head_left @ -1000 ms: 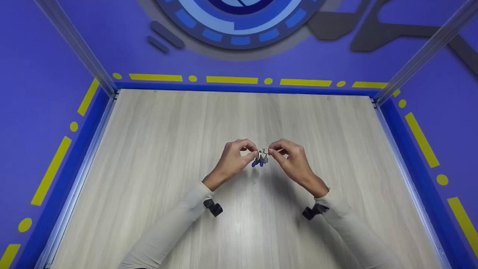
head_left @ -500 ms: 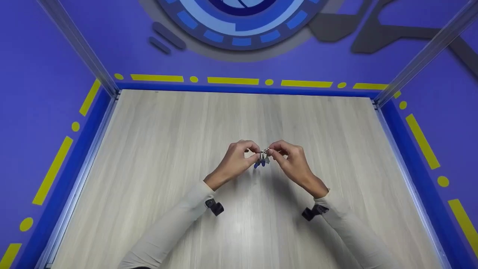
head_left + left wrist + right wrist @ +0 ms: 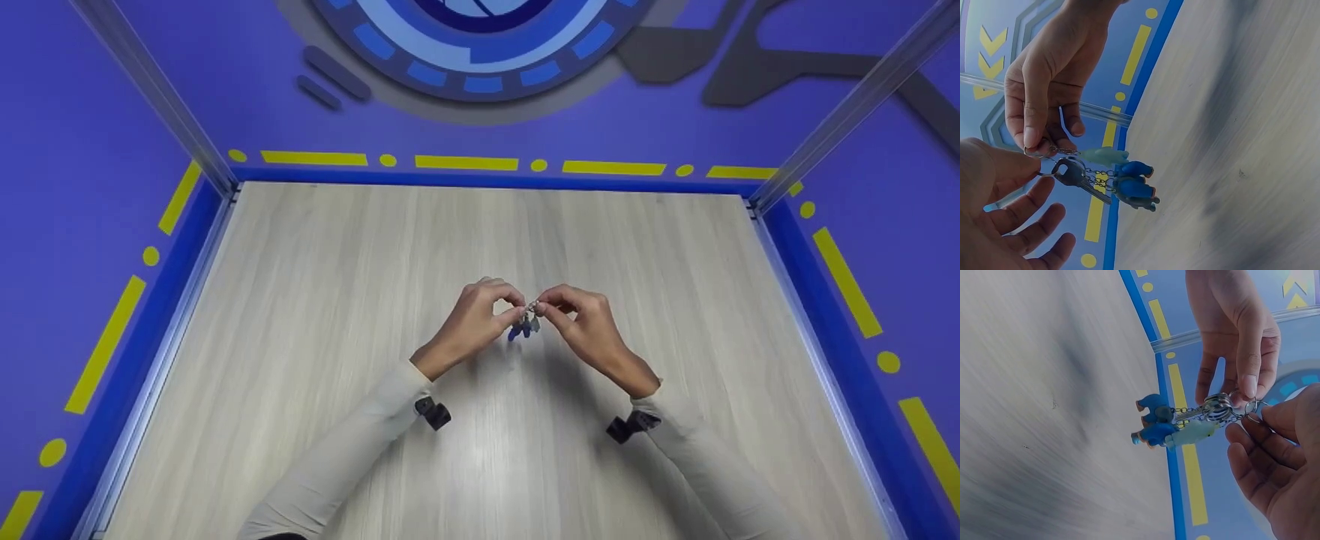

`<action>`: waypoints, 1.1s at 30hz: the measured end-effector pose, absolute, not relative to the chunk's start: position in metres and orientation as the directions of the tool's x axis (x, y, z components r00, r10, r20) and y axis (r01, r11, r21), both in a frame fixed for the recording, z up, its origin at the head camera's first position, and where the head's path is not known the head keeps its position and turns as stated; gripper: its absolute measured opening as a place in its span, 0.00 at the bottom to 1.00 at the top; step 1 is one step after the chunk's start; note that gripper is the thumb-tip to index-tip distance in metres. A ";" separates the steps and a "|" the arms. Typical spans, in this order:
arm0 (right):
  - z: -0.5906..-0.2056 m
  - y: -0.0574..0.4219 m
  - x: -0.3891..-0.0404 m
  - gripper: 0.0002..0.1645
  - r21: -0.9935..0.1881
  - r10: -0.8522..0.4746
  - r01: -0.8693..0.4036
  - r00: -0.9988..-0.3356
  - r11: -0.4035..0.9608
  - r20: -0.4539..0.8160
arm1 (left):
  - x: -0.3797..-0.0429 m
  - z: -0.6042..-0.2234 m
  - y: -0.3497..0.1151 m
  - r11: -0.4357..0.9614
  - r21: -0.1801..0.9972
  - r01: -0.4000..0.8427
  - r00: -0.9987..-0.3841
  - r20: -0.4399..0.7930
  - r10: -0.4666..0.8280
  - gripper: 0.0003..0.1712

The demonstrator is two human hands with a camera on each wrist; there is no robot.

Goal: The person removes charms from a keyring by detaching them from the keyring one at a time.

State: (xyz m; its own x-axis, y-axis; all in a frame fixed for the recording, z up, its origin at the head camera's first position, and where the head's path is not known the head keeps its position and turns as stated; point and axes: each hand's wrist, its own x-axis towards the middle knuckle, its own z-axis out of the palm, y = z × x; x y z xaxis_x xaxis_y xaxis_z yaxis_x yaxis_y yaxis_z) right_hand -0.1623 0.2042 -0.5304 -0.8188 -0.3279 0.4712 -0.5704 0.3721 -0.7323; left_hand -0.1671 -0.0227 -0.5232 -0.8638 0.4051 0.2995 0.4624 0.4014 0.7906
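Observation:
My left hand (image 3: 478, 315) pinches a metal key ring (image 3: 1045, 174) between thumb and index finger, its other fingers spread loosely in the left wrist view. A silver key (image 3: 1071, 172) hangs from that ring beside blue animal-shaped charms (image 3: 1135, 188) on short chains. Opposite, my right hand (image 3: 586, 324) pinches a small ring (image 3: 1251, 406) whose chain runs to a pale green charm (image 3: 1193, 433). The two sets of fingertips are almost together, and the rings overlap between them. The whole bunch dangles above the table; fingertips partly cover where the rings meet.
A pale wood-grain table (image 3: 480, 420) lies under both hands. Blue walls with yellow dashes (image 3: 466, 163) enclose its back and sides, with metal posts (image 3: 847, 112) at the corners. Small black cameras (image 3: 433, 413) sit on both wrists.
My left hand has shifted slightly right, narrowing the gap between the fingertips. The rings and charms have bunched closer together and hang a little lower; my right hand has barely moved.

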 end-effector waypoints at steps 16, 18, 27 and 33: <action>-0.531 0.210 -0.159 0.03 -0.742 -0.311 -0.541 -0.839 0.396 0.446 | -0.168 -0.527 -0.026 0.345 0.823 0.452 -0.872 0.327 0.363 0.04; -0.531 0.210 -0.159 0.02 -0.745 -0.310 -0.538 -0.841 0.395 0.444 | -0.168 -0.527 -0.026 0.336 0.829 0.446 -0.875 0.326 0.358 0.05; -0.532 0.210 -0.160 0.03 -0.744 -0.325 -0.538 -0.840 0.397 0.434 | -0.168 -0.527 -0.027 0.375 0.822 0.429 -0.881 0.291 0.372 0.04; -0.530 0.208 -0.160 0.04 -0.736 -0.328 -0.556 -0.828 0.386 0.454 | -0.168 -0.527 -0.028 0.398 0.813 0.425 -0.878 0.265 0.398 0.02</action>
State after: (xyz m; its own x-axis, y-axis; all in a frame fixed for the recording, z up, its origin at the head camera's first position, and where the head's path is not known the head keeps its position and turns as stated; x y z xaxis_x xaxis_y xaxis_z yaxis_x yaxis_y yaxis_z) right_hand -0.1605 0.2084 -0.5302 -0.8283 -0.3279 0.4543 -0.5563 0.3856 -0.7361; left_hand -0.1683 -0.0276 -0.5273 -0.8784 0.3977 0.2650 0.4255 0.3982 0.8127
